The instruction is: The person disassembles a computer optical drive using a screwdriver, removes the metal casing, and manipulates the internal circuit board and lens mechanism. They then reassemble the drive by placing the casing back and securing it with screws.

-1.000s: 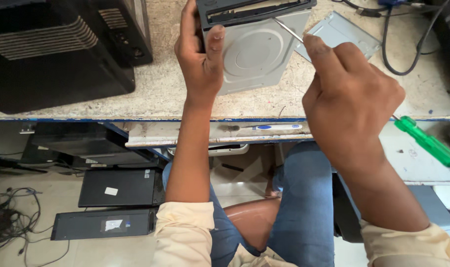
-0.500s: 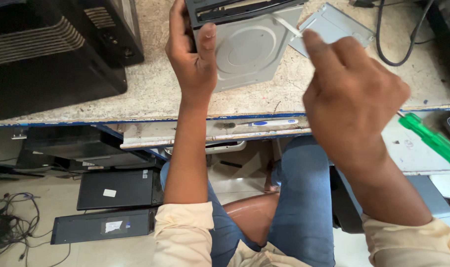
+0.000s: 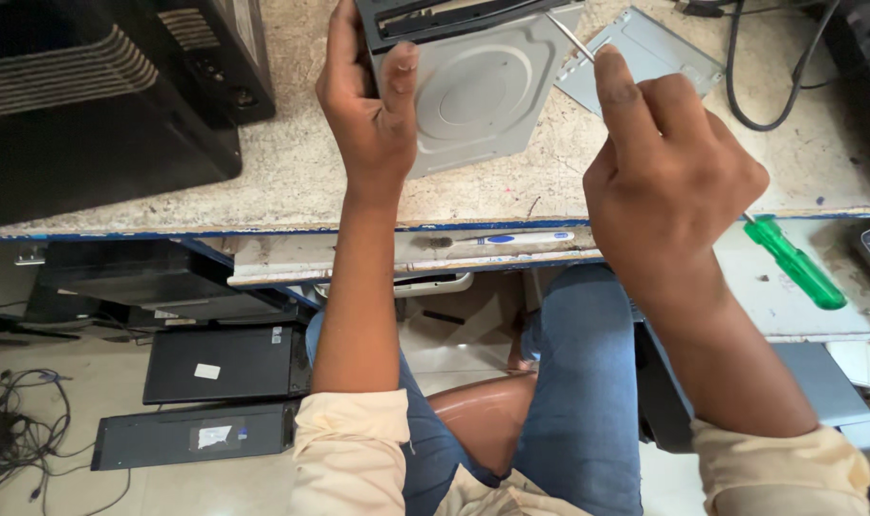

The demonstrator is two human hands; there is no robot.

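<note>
A grey metal optical drive (image 3: 478,91) with a black front lies on the worn workbench (image 3: 292,182). My left hand (image 3: 363,105) grips its left side, thumb on the metal cover. My right hand (image 3: 669,177) is closed around a screwdriver; its green handle (image 3: 796,263) sticks out below the hand and its thin metal shaft (image 3: 571,38) points up-left to the drive's right edge. A loose grey metal cover plate (image 3: 645,53) lies just right of the drive, behind my right hand.
A large black computer case (image 3: 100,96) stands on the bench at left. Black cables (image 3: 770,76) loop at the top right. A pen (image 3: 511,239) rests on the ledge under the bench. Flat black devices (image 3: 220,363) and tangled wires (image 3: 14,430) lie on the floor.
The view has shifted slightly. My right hand has tilted, bringing the screwdriver's tip nearer the drive's right edge. My left hand keeps its grip on the drive.
</note>
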